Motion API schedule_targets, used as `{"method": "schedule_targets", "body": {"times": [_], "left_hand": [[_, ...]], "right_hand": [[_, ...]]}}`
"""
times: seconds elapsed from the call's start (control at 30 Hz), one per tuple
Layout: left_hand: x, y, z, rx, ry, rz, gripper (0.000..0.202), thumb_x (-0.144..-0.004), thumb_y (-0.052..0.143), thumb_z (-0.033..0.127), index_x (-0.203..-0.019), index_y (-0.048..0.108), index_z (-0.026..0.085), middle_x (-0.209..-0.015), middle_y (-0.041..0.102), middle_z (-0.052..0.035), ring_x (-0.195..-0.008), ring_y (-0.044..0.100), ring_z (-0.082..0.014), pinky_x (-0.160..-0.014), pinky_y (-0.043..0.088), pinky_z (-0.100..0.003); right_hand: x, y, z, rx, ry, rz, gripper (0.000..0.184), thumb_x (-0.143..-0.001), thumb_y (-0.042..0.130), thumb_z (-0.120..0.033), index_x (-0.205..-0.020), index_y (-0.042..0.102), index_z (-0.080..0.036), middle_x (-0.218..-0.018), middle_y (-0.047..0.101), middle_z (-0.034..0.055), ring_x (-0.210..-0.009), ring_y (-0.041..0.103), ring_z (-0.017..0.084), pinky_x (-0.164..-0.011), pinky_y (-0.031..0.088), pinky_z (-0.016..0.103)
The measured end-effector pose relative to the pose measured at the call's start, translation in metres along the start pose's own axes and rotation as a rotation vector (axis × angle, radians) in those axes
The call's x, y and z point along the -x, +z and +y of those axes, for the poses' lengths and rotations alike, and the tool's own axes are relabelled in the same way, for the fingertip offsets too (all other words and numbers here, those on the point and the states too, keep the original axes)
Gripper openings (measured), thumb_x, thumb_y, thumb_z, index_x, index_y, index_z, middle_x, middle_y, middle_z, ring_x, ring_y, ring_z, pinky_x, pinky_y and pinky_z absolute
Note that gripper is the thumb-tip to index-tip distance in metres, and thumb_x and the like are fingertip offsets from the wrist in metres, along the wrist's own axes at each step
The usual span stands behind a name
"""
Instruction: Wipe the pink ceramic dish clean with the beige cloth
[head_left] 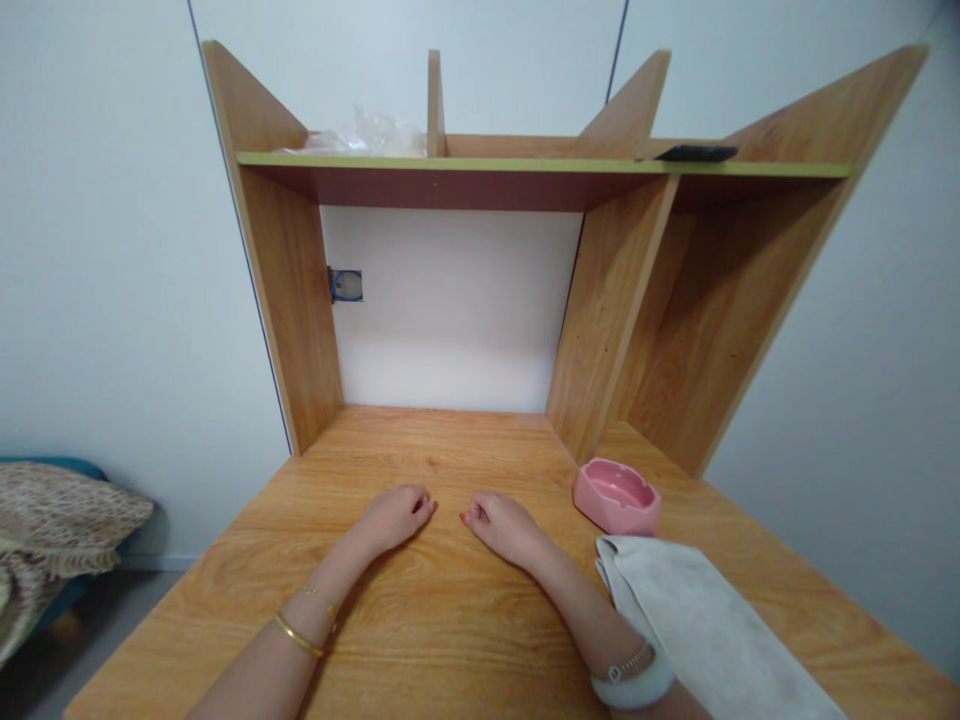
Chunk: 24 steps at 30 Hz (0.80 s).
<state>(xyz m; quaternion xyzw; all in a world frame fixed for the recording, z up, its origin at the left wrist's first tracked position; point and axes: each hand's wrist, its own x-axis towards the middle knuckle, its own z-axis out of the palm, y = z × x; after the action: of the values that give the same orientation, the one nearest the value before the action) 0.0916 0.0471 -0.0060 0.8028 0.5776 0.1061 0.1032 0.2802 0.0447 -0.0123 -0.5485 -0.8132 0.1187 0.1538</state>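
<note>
- Wooden bench (450,630) fills the lower view, light oak grain; both of the person's forearms lie on it.
- Shelf unit (289,300) stands on the back of the bench: tall side panels, one upright divider right of centre, and a shelf board (525,166) with a green edge across the top.
- Patterned blanket (52,520) on a bed at far left, lower than the bench and well apart from it.
- Grey cloth (705,630) lies flat on the right side of the bench, just beside the right forearm; whether they touch, cannot tell.
- Left hand (394,515) rests on the bench near centre, grip curled closed, holding nothing.
- Right hand (506,528) rests just beside it with a small gap between the knuckles; grip also curled closed on nothing.
- Pink ashtray (616,495) sits upright on the bench, near the right hand and not touched, its near edge at the far end of the cloth.
- Clear plastic bag (367,133) on the left of the shelf board.
- Dark flat object (696,153) on the right of the shelf board, too small to tell what it is.
- White bangle (634,688) and a thin chain on the right wrist.
- Gold bangles (300,635) on the left wrist.
- Small wall cutout (346,286) with a blue ring, on the back panel near the left side panel.
</note>
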Motion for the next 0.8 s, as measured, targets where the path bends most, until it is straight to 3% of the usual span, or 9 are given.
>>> {"method": "schedule_targets", "body": {"times": [0.8], "left_hand": [[-0.0012,0.0012,-0.0018,-0.009,0.007,-0.002,0.034,-0.083,0.034,0.039,-0.074,0.057,0.017,-0.077,0.063,-0.0066,-0.066,0.055,-0.015,-0.057,0.034,-0.024]], "right_hand": [[-0.0001,-0.0007,-0.0004,-0.016,-0.001,-0.016,0.019,-0.082,0.046,-0.029,-0.072,0.057,-0.017,-0.074,0.063,0.004,-0.064,0.052,0.013,-0.052,0.026,0.022]]}}
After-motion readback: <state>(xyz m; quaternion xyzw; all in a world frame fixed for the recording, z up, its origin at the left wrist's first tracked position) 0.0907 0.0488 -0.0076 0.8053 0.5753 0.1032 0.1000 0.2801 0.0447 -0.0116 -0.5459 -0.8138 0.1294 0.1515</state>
